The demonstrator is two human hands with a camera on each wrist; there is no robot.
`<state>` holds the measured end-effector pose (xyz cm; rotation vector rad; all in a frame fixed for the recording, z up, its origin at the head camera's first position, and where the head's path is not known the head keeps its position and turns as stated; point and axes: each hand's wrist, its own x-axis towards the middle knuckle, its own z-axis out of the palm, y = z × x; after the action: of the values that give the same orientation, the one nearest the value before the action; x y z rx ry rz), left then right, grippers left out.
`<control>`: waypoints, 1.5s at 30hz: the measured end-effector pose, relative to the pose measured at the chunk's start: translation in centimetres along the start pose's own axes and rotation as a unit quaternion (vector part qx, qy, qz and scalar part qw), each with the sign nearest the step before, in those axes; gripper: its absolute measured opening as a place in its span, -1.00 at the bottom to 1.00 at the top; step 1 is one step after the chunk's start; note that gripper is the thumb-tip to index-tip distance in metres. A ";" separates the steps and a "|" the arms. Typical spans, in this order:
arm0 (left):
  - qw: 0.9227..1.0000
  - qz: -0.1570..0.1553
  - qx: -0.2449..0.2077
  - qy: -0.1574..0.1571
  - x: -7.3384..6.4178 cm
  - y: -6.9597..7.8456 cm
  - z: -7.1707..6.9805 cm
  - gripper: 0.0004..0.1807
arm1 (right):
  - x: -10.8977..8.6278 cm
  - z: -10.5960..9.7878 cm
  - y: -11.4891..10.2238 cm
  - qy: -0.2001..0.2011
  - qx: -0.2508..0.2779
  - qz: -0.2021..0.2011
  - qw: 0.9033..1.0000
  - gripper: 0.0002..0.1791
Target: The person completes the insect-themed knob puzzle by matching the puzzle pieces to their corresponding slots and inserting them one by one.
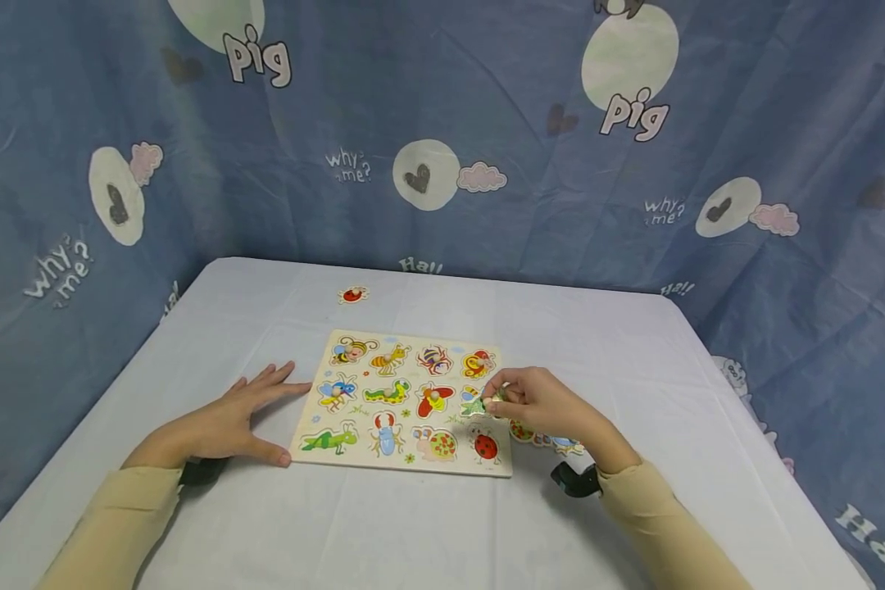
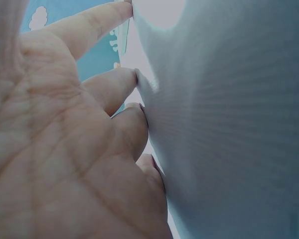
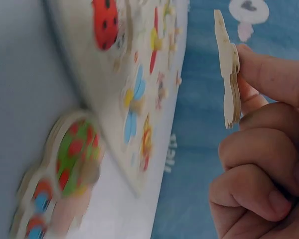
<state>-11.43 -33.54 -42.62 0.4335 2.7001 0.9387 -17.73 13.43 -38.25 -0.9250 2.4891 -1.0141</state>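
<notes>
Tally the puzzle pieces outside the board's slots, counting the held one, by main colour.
Red: 1, the bug piece beyond the board
Green: 2, the grasped piece in the right hand and the snail piece
Blue: 1, the partly hidden piece, by its visible part
Total: 4

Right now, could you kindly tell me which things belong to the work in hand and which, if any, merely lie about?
Likely part of the job:
puzzle board
held piece, in the right hand
loose spotted piece
loose blue piece
loose red bug piece

Just surroundings:
white tablecloth
blue printed curtain
</notes>
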 end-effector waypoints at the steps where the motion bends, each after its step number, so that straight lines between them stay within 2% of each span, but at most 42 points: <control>1: 1.000 0.000 0.002 0.000 0.0 -0.1 0.0 0.21 | 0.3 0.1 -0.3 -0.003 -0.003 -0.005 1.000 -0.89; 13: 1.000 0.000 0.008 0.002 0.1 -0.3 0.2 0.22 | 4.1 2.6 -3.0 -0.030 -0.006 -0.032 0.999 -0.86; 22: 1.000 0.003 0.007 0.003 0.1 -0.3 0.1 0.21 | 6.6 5.0 -5.0 -0.037 -0.012 -0.035 0.999 -0.88; 33: 1.000 0.003 0.011 0.003 0.1 0.1 0.0 0.20 | 9.3 7.8 -6.6 -0.075 -0.019 -0.090 0.993 -0.86; 40: 1.000 0.005 0.007 0.001 0.1 0.0 0.0 0.19 | 10.6 9.7 -7.8 -0.091 -0.028 -0.065 0.993 -0.88; 45: 1.000 0.009 0.006 0.000 0.0 -0.3 0.1 0.18 | 11.6 11.3 -8.5 -0.107 -0.055 -0.064 0.991 -0.87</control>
<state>-11.45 -33.71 -42.85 0.4614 2.7084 0.9277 -17.08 -4.68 -40.62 -1.1750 2.3500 -0.7747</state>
